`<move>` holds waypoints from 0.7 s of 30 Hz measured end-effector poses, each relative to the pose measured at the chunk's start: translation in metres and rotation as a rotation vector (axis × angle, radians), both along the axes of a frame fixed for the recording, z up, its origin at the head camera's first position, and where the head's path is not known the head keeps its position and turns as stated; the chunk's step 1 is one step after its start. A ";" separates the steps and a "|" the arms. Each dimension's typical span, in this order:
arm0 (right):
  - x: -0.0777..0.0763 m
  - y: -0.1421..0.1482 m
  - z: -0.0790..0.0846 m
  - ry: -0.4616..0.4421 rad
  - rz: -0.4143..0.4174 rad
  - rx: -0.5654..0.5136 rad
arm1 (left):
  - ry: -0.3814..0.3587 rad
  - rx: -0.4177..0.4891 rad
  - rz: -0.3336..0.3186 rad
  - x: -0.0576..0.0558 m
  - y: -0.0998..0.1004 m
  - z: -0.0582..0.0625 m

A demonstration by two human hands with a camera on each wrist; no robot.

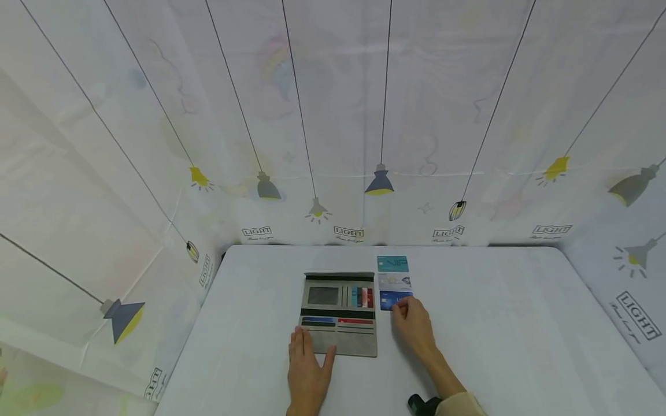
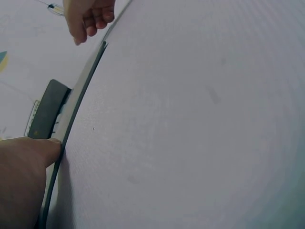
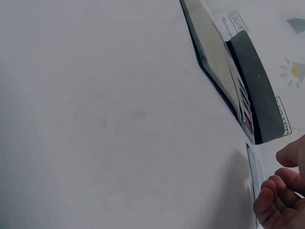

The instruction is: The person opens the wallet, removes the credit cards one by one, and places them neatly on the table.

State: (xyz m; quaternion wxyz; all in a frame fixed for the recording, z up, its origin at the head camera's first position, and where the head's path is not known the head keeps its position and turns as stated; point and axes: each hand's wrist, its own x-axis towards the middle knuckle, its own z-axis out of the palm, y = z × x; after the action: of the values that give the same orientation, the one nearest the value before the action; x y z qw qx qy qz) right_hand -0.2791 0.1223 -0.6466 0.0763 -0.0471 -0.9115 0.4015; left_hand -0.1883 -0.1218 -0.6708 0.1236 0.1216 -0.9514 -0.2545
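Note:
A grey wallet [image 1: 359,344] lies spread open on the white table, with several cards in its slots and a dark flap along its far edge. My left hand [image 1: 308,370] rests at its near left corner, fingers extended and thumb spread along the near edge. To the right of the wallet, a teal card [image 1: 392,264], a silvery card [image 1: 393,282] and a blue card [image 1: 387,300] lie in a column. Over the blue card's right part is my right hand [image 1: 414,325], its fingertips at the card. The right wrist view shows its thumb [image 3: 288,155] apart from the bent fingers.
The white table [image 1: 520,323] extends widely on both sides. A pale curtain [image 1: 333,115] printed with hanging lamps stands behind its far edge and along the sides. A dark strap [image 1: 424,405] is around my right wrist, below a beige sleeve [image 1: 460,404].

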 end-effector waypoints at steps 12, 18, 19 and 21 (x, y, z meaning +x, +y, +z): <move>0.003 -0.034 0.005 0.027 0.174 0.018 | 0.021 -0.005 -0.005 0.000 0.000 0.000; -0.001 -0.043 0.005 0.016 0.280 0.069 | 0.016 -0.003 -0.009 0.000 0.000 0.000; -0.002 -0.044 0.005 0.015 0.295 0.084 | 0.017 0.000 -0.010 0.000 -0.001 0.000; -0.004 -0.045 0.006 0.021 0.324 0.113 | 0.016 -0.005 -0.011 0.000 -0.001 0.000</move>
State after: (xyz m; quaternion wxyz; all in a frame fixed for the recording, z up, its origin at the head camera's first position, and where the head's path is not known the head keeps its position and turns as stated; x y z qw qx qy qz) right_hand -0.2826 0.0769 -0.6408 0.0225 0.1089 -0.9274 0.3571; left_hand -0.1883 -0.1224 -0.6710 0.1301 0.1139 -0.9516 -0.2539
